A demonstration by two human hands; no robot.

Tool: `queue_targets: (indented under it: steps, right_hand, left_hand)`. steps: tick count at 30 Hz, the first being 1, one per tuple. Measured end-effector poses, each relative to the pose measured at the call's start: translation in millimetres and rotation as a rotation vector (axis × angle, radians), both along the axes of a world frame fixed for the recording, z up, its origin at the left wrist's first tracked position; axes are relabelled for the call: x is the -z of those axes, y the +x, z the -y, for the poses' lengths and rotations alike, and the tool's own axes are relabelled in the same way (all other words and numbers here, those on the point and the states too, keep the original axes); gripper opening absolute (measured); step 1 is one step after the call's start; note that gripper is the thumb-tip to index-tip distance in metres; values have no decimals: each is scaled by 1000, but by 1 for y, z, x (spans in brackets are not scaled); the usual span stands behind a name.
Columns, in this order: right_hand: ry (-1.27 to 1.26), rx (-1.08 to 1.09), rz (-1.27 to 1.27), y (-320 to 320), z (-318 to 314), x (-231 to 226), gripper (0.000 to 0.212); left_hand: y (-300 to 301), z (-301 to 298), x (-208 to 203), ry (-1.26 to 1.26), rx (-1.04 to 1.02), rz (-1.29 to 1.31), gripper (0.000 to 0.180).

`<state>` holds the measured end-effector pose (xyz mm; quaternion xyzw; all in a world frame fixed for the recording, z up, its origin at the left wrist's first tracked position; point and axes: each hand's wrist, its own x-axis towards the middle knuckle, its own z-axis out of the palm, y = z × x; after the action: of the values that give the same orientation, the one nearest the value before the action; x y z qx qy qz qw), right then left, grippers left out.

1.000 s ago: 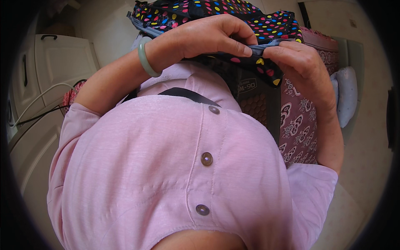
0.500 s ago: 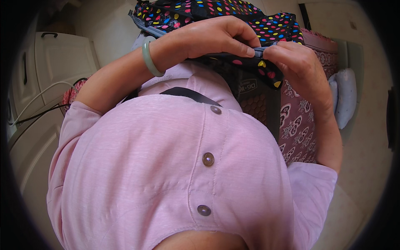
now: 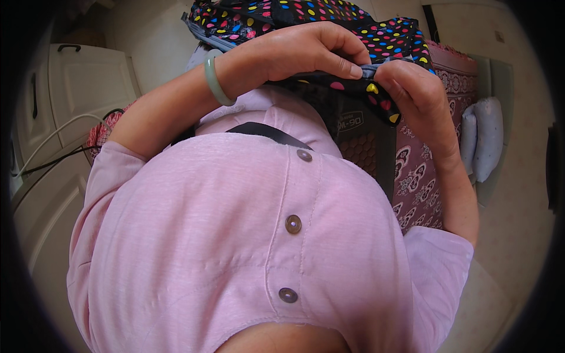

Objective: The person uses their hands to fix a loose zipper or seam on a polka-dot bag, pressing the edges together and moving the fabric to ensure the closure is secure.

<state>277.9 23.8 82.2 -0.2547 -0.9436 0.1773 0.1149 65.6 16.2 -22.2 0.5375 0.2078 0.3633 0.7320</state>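
Observation:
A black bag-like fabric piece (image 3: 318,13) with dots in yellow, pink, red and blue lies across my lap and beyond it. Along its edge runs a grey-blue zipper (image 3: 369,71). My left hand (image 3: 312,52), below a pale green bangle (image 3: 215,76), pinches the zipper edge between thumb and fingers. Close beside it, my right hand (image 3: 415,82) is closed on the same edge, a little farther right. Under the two hands a flap of the dotted fabric (image 3: 372,97) hangs down. The fingertips partly hide the zipper, and its slider cannot be made out.
A patterned maroon cloth (image 3: 421,176) covers a surface at my right, with a dark mat or case (image 3: 359,138) against it. Farther right lies a pale cushion (image 3: 487,140). White cabinets (image 3: 91,76) and cables (image 3: 70,123) are on the left.
Both hands keep their hold on the zipper edge. The right hand and the fabric flap have shifted very slightly; the left wrist has moved a little to the right.

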Motion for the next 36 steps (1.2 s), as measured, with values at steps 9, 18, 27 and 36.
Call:
queue_targets:
  steps: [9,18,27,36]
  right_hand:
    - [130,47,77,-5,5,8,14]
    - [115,233,-13,-6,16,13,22]
    - [157,310,-111,-6,21,14,22]
    - [198,334,-194,2,24,18,22]
  left_hand:
    - [5,-3,11,-133,31,95,21]
    - [-1,-13,-6,-174,90,57,18]
    - [7,-10,-9,-375,47,106,14]
    - [24,-16,-13,-234,94,60,22]
